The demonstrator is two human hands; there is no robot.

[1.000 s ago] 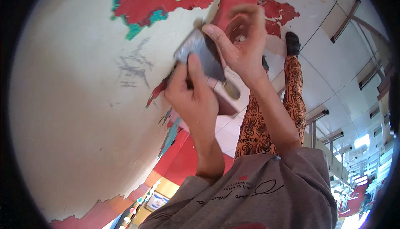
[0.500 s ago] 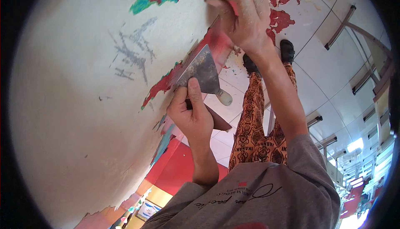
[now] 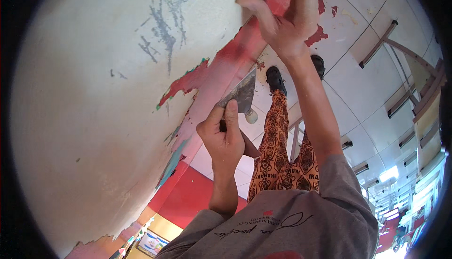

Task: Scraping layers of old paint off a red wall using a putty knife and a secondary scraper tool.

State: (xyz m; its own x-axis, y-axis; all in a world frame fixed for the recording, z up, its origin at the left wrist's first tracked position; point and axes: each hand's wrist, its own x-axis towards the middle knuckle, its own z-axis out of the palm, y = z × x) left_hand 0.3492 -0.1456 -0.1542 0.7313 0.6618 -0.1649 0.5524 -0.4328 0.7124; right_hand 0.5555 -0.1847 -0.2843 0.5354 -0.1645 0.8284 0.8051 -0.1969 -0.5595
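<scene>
- Scraper sits lower in view than half a second ago, blade pinched by the left hand, thumb on top, fingers curled.
- Brown flat piece juts out below that hand; its hold is hidden.
- Right hand, curled before, now spreads wide, seemingly empty, near red paint edging the pale wall.
- Red flakes lie on white floor tiles.

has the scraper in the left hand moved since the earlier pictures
Yes: the scraper has moved down the view; at first about level with the grey scribble on the wall, it now sits lower.
</scene>
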